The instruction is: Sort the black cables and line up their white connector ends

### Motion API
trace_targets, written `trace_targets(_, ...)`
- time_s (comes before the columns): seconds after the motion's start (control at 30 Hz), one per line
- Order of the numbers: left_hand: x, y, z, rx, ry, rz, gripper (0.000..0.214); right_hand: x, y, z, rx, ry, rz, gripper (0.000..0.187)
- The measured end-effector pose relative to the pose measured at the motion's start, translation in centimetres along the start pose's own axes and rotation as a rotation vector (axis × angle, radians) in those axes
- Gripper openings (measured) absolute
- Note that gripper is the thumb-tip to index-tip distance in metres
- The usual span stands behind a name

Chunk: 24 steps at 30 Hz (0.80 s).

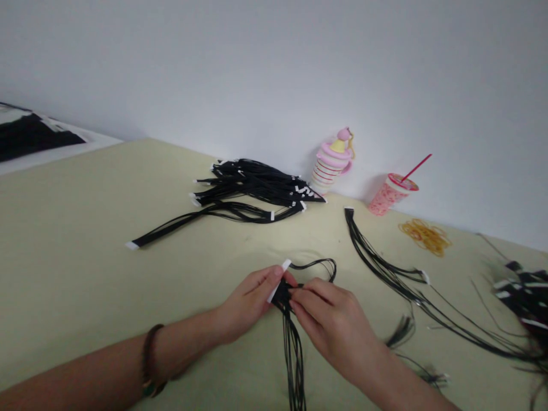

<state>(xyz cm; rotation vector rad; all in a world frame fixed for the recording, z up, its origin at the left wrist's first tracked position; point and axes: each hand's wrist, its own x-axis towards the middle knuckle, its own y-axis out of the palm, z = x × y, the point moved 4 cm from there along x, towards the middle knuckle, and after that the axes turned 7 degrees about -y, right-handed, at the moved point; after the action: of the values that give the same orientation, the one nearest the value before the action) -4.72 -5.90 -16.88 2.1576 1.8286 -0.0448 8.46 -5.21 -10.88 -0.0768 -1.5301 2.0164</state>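
Note:
A black wire harness with a long white connector is held up between my hands, over the near middle of the table. My left hand is closed on the connector end, thumb on top. The fingertips of my right hand pinch the black wires just beside the connector; exactly which wires is hidden. From there a bundle of wires hangs down toward me, and a thin loop curves out behind my right fingers.
A pile of black harnesses with white connectors lies by the wall. Nearby stand a pink-lidded mug and a pink cup with a red straw. Rubber bands, a loose harness and a blurred wire bundle lie to the right.

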Motion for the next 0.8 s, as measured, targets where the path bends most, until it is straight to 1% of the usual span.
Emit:
trace_targets(0.07, -0.2, 0.1, -0.4, 0.062, 0.012, -0.009, 0.033, 0.1, 0.3, 0.1, 0.027, 0.031, 0.034, 0.018)
trace_targets(0.2, -0.6, 0.4, -1.3, 0.171, 0.067, -0.025, 0.031, 0.3, 0.6, 0.0, 0.009, 0.097, 0.048, 0.018)
trace_targets(0.3, -0.6, 0.5, -1.3, 0.166, 0.058, -0.045, 0.031, 0.6, 0.4, -0.2, 0.066, 0.079, 0.042, 0.017)
trace_targets(0.4, -0.5, 0.5, -1.1, 0.153, 0.046, -0.036, 0.031, 0.6, 0.1, -0.3, 0.119, 0.069, 0.053, 0.015)
trace_targets(0.5, -0.4, 0.5, -0.9, 0.165, 0.053, -0.026, 0.032, 0.6, 0.0, -0.2, 0.102, 0.091, 0.083, 0.012)
trace_targets(0.6, -0.5, 0.5, -0.7, 0.127, 0.043, -0.021, 0.031, 0.5, -0.5, -0.2, 0.140, 0.157, 0.102, 0.011)
trace_targets(0.67, -0.4, 0.6, -0.5, 0.013, 0.005, -0.003, 0.030, 0.3, -1.5, -0.6, 0.268, 0.201, 0.123, 0.016)
trace_targets(0.7, -0.3, 0.6, -0.4, -0.078, -0.028, 0.013, 0.029, 0.2, -2.0, -1.0, 0.383, 0.223, 0.154, 0.016)
trace_targets(0.77, -0.1, 0.7, -0.1, -0.273, -0.106, 0.043, 0.029, -0.3, -3.4, -2.4, 0.701, 0.279, 0.231, 0.011)
trace_targets(0.8, 0.1, 0.6, 0.1, -0.349, -0.138, 0.052, 0.029, -0.8, -4.2, -3.3, 0.887, 0.344, 0.274, 0.011)
